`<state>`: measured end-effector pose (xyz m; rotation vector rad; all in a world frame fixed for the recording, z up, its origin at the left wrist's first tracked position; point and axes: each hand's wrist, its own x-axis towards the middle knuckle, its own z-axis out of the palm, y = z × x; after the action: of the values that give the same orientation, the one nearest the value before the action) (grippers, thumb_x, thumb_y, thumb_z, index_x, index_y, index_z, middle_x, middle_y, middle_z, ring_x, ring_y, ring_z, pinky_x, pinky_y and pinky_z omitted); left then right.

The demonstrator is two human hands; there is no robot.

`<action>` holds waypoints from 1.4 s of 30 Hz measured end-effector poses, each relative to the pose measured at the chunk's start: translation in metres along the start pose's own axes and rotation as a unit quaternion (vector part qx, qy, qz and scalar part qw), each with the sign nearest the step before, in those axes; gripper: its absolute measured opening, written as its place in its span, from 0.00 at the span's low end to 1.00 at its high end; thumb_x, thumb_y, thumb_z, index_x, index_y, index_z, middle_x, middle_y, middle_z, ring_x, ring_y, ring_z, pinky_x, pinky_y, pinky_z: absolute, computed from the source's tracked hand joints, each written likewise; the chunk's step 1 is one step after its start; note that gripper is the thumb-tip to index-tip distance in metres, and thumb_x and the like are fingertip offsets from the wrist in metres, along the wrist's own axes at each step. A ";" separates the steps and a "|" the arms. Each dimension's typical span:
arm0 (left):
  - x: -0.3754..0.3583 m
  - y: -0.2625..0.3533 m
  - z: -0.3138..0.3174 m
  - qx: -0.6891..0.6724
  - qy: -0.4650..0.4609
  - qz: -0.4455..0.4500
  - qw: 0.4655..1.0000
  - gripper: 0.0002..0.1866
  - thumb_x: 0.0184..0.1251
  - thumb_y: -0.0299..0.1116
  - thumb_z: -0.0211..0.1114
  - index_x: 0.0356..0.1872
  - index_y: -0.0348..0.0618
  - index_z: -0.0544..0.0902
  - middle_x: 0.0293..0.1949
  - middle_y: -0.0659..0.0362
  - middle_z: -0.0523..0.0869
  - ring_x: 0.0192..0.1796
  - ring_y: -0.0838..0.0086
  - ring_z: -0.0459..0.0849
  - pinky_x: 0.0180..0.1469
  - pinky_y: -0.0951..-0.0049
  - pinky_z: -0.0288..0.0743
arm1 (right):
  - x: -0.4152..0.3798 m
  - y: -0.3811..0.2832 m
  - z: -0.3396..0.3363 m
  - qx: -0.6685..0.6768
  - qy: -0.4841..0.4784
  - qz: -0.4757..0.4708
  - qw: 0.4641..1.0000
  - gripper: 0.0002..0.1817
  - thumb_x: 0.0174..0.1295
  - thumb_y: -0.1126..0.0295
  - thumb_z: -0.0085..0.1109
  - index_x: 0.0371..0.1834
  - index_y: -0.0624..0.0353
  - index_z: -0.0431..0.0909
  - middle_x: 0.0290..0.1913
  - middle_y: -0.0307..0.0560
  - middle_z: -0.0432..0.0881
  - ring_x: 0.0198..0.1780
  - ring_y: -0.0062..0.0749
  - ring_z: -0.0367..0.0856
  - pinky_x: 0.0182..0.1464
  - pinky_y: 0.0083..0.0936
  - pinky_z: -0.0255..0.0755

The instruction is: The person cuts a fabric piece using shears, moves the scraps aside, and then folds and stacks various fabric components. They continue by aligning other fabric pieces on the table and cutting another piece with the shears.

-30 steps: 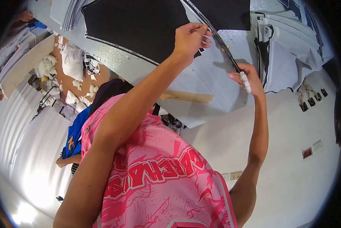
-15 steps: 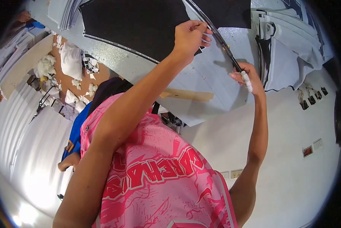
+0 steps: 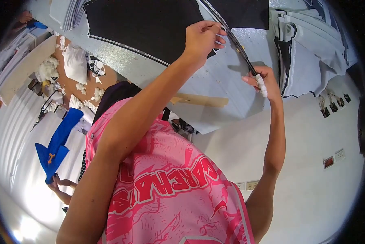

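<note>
So the bare right hand [image 3: 267,80] was curled round the white-wrapped grip of a long dark tool [image 3: 245,57] slanting over a pale grey table [image 3: 213,79]. Bare left hand [image 3: 203,40] had bent fingers nearby, couldn't tell if pinching.

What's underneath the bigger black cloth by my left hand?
The grey table shows around the black cloth's edge; what lies directly beneath is covered, so extra layers can't be ruled out.
</note>
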<state>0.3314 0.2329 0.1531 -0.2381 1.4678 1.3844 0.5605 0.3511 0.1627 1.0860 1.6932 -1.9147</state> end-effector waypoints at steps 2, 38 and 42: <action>0.001 -0.001 0.000 -0.012 0.007 0.007 1.000 0.10 0.76 0.30 0.62 0.44 0.29 0.83 0.36 0.52 0.89 0.29 0.72 0.87 0.31 0.73 0.83 | -0.001 -0.001 -0.001 -0.004 0.000 -0.005 1.000 0.19 0.58 0.71 0.77 0.21 0.56 0.72 0.18 0.28 0.70 0.18 0.11 0.64 0.19 0.17 0.53; 0.004 0.001 -0.018 0.005 -0.036 -0.017 0.999 0.11 0.74 0.36 0.68 0.45 0.36 0.85 0.37 0.58 0.89 0.34 0.76 0.86 0.38 0.70 0.86 | 0.001 -0.009 0.000 -0.017 -0.018 0.017 1.000 0.21 0.60 0.66 0.75 0.20 0.53 0.69 0.17 0.27 0.66 0.18 0.11 0.62 0.20 0.17 0.52; 0.001 0.006 -0.019 0.000 -0.023 -0.029 0.999 0.11 0.73 0.34 0.68 0.46 0.35 0.85 0.37 0.56 0.89 0.34 0.75 0.86 0.38 0.69 0.86 | 0.005 -0.014 0.002 0.020 -0.030 0.037 0.999 0.19 0.61 0.65 0.74 0.22 0.54 0.71 0.18 0.28 0.67 0.19 0.12 0.63 0.20 0.17 0.54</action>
<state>0.3164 0.2202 0.1514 -0.2456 1.4126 1.3345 0.5466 0.3533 0.1680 1.0781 1.5673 -1.9226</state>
